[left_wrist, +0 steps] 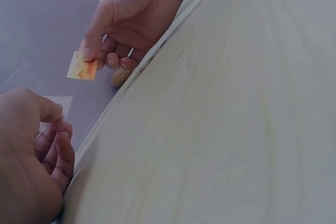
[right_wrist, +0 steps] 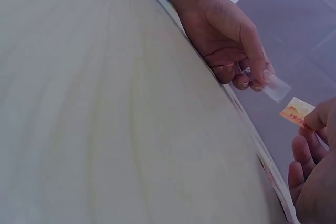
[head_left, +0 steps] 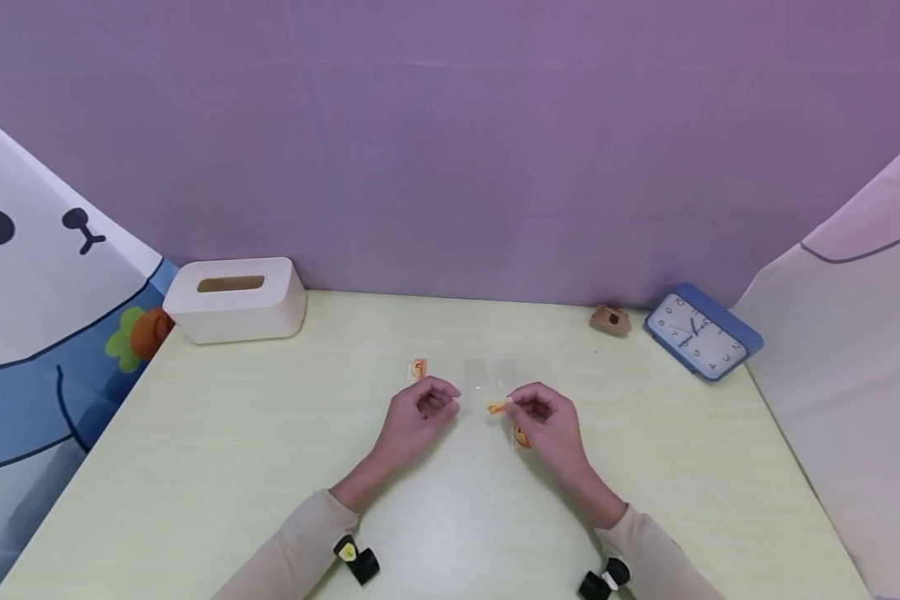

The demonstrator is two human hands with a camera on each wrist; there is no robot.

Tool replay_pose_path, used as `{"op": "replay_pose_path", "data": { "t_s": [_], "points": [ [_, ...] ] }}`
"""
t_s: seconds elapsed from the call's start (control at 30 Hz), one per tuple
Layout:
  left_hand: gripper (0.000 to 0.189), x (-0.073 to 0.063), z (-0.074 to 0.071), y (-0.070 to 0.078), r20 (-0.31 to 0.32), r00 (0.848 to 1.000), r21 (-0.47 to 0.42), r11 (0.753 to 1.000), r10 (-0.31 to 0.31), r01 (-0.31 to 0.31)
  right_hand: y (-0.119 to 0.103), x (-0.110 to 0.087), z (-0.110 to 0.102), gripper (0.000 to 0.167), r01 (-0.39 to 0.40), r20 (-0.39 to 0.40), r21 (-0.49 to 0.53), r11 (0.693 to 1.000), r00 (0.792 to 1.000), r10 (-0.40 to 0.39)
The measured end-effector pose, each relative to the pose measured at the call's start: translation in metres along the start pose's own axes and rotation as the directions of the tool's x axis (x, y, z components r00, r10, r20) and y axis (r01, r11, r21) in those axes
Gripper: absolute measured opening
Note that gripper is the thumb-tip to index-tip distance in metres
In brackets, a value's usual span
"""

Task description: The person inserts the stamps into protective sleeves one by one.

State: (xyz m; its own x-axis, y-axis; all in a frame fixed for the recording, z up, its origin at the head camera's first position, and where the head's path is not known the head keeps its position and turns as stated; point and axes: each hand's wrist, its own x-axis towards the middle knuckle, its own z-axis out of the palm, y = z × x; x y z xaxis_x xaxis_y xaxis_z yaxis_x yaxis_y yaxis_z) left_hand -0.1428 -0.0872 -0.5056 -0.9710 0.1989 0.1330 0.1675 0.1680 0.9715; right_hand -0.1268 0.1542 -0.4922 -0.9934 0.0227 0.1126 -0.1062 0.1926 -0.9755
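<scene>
Fingers were pinching on both sides, head view first. Right hand [head_left: 551, 425] gripped a small orange-and-yellow printed rectangular card [head_left: 496, 408] between thumb and index finger; left hand [head_left: 423, 417] was pinching too, but what it held barely showed from up there. Both were over the pale wood-grain table [head_left: 465, 508], with a gap between them. Two flat transparent plastic rectangles [head_left: 476, 372] lay just beyond. One orange-printed square [head_left: 417, 369] sat past the left hand, a second orange-printed piece [head_left: 522, 437] partly under the right.

Left wrist view: left thumb and index held a small clear plastic rectangle [left_wrist: 64, 104], probably a sleeve. Card was out in the right fingertips, apart from the sleeve.

Right wrist view: sleeve's free end angled toward the card, near but not touching. Read it as the line-up step, insertion not yet begun. Next move likely called for finding the open edge (couldn't tell which), spreading it, then feeding the card in square. Thin film might buckle if pushed off-angle.
</scene>
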Motion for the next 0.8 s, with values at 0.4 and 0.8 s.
{"op": "replay_pose_path", "data": {
  "t_s": [0.4, 0.8],
  "points": [
    [0.004, 0.0001, 0.0013, -0.0030, -0.003, 1.000, 0.031, 0.999, -0.019, 0.019, -0.0002, -0.0052, -0.0006, 0.009, 0.028, -0.028, 0.079, 0.997, 0.999, -0.026],
    [0.008, -0.0012, 0.0011, -0.0005, 0.018, 1.000, 0.007, 1.000, 0.011, -0.011, -0.0019, -0.0075, 0.0028, 0.004, 0.029, -0.045, 0.064, 0.998, 0.999, -0.026]
  ]
}}
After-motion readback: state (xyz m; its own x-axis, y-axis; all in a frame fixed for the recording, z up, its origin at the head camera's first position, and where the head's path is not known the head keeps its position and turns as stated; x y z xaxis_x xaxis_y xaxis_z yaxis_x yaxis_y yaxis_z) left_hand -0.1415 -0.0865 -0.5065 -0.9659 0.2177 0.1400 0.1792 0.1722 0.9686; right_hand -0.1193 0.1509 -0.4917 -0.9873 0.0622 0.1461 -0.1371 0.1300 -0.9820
